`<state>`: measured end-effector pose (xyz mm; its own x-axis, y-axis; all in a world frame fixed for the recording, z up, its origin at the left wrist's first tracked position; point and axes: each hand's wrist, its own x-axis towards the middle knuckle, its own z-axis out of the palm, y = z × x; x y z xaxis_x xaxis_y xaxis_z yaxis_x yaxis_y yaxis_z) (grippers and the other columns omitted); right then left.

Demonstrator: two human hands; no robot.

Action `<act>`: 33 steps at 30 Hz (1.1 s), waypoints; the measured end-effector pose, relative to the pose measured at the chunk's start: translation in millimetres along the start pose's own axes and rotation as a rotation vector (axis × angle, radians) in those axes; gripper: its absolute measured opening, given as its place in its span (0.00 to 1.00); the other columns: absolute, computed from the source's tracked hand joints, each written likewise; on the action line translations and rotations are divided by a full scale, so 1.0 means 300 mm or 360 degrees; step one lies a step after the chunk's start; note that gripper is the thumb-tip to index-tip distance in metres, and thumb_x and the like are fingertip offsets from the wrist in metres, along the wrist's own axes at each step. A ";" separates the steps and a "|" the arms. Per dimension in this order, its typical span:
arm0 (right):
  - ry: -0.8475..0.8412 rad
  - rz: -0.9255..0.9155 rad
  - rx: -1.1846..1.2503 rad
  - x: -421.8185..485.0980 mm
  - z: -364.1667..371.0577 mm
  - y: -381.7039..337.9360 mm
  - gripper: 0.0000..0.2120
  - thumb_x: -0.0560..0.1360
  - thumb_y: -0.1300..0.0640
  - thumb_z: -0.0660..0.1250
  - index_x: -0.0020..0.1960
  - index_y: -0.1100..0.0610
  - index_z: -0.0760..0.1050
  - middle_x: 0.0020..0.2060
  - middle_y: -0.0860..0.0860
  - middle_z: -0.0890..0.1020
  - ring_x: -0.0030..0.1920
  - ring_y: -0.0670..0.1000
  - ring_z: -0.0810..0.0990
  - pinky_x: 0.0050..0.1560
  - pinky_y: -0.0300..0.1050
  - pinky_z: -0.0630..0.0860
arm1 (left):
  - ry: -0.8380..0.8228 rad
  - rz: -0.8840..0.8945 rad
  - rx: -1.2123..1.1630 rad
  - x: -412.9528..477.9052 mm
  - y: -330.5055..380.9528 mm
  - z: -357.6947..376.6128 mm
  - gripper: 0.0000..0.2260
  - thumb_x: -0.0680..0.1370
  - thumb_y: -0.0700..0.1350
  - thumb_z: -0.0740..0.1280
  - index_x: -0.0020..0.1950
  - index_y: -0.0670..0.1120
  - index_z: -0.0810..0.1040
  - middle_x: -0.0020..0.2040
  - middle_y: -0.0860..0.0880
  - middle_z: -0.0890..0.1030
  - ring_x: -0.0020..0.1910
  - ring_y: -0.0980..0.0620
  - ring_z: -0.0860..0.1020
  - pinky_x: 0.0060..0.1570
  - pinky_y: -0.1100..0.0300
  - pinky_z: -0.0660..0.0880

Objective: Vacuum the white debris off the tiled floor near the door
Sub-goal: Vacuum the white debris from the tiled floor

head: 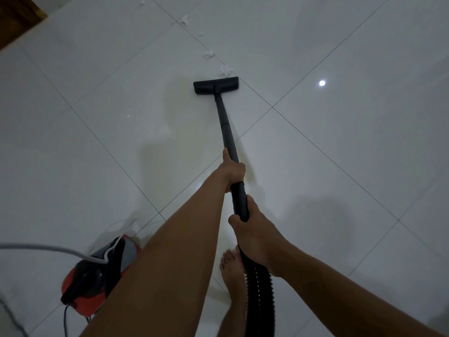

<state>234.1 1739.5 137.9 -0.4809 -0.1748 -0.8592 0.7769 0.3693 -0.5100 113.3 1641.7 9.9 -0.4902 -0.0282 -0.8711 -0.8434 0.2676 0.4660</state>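
Observation:
A black vacuum wand (224, 122) runs from my hands up to its flat floor head (215, 85), which lies on the white tiled floor (340, 166). My left hand (232, 172) grips the wand partway down. Lower on the tube, where the ribbed hose (257, 288) joins, my right hand (252, 235) grips it. White debris (224, 70) lies just beyond the head's right end. More scraps (209, 54) trail away along the grout line toward further bits (184, 19) near the top.
The red and black vacuum body (97, 276) sits on the floor at lower left, with a white cord (48, 246) across it. A brown wooden door edge (17, 15) fills the top left corner. My bare foot (230, 266) stands below my hands. A lamp reflection (322, 83) glints right.

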 end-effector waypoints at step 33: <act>-0.0101 0.0104 -0.0036 0.003 -0.166 -0.263 0.23 0.83 0.53 0.59 0.76 0.40 0.58 0.37 0.56 0.78 0.31 0.52 0.79 0.33 0.46 0.82 | -0.0025 -0.0090 -0.0024 -0.017 0.278 -0.022 0.35 0.82 0.41 0.57 0.81 0.58 0.37 0.67 0.40 0.73 0.43 0.48 0.75 0.46 0.50 0.78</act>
<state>152.2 1755.7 179.6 -0.4021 -0.2068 -0.8919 0.7960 0.4024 -0.4522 43.9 1657.8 54.4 -0.4385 -0.0275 -0.8983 -0.8728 0.2514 0.4183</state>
